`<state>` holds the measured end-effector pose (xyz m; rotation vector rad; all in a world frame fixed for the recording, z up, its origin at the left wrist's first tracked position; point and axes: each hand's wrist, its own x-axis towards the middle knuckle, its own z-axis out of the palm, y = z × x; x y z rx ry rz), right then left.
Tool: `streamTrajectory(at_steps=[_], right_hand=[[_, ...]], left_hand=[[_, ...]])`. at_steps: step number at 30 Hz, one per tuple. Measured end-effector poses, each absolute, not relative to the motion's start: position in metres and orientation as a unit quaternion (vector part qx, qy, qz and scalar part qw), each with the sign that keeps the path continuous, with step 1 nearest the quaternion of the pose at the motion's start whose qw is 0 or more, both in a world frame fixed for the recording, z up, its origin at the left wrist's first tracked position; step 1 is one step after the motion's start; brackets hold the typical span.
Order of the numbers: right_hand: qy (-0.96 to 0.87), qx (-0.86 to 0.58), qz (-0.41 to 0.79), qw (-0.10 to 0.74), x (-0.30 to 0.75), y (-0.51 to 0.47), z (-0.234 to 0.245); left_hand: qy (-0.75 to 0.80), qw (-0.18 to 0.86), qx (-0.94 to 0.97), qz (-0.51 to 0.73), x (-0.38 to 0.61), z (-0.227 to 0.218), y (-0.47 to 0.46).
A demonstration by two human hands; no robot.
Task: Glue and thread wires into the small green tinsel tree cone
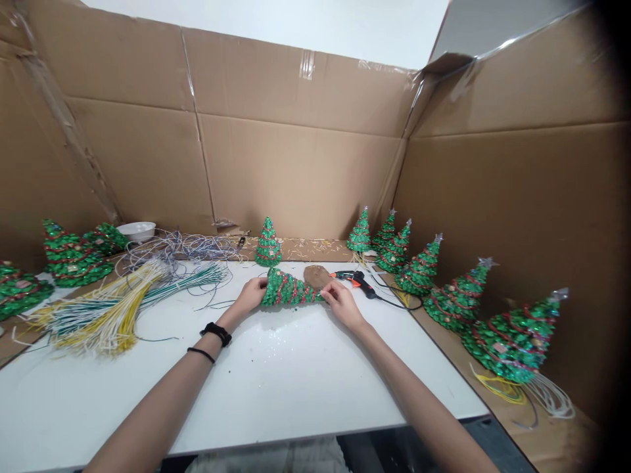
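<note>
A small green tinsel Christmas tree [288, 289] with red bead garlands lies on its side on the white table [276, 381], tip pointing left. My left hand [251, 293] grips its tip end, fingers curled round it. My right hand [340, 303] pinches its wide base end, close to a brown cardboard piece [317, 276]. A black band sits on my left wrist. An orange and black glue gun [355, 281] lies just right of my right hand, its black cord trailing to the right.
Bundles of yellow, green and white wires [113, 305] spread over the table's left. Finished trees stand along the right [513, 338], at the back [269, 244] and at the left [71, 256]. A white bowl [137, 230] sits back left. Cardboard walls [296, 151] enclose the table.
</note>
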<state>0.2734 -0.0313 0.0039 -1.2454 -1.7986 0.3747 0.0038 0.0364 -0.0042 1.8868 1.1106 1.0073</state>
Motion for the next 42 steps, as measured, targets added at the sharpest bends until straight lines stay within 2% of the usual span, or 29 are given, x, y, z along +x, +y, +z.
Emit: streamTrajectory(at_steps=[22,26,31,36,42], right_hand=[[-0.727,-0.514,0.131,0.437,0.266,-0.034,0.003],[-0.722,-0.511,0.168,0.435,0.269,-0.033,0.001],[-0.689,-0.483,0.284,0.459,0.274,-0.032,0.005],[-0.707,-0.464,0.348,0.405,0.277,-0.033,0.012],[-0.724,-0.460,0.368,0.358,0.278,-0.036,0.017]], left_hand=[[0.396,0.417,0.696,0.429,0.005,-0.009,0.038],[0.390,0.410,0.702,0.433,0.005,-0.009,0.038],[0.390,0.391,0.712,0.433,0.004,-0.006,0.036],[0.341,0.429,0.733,0.403,0.005,0.004,0.031],[0.320,0.486,0.729,0.360,0.004,0.011,0.028]])
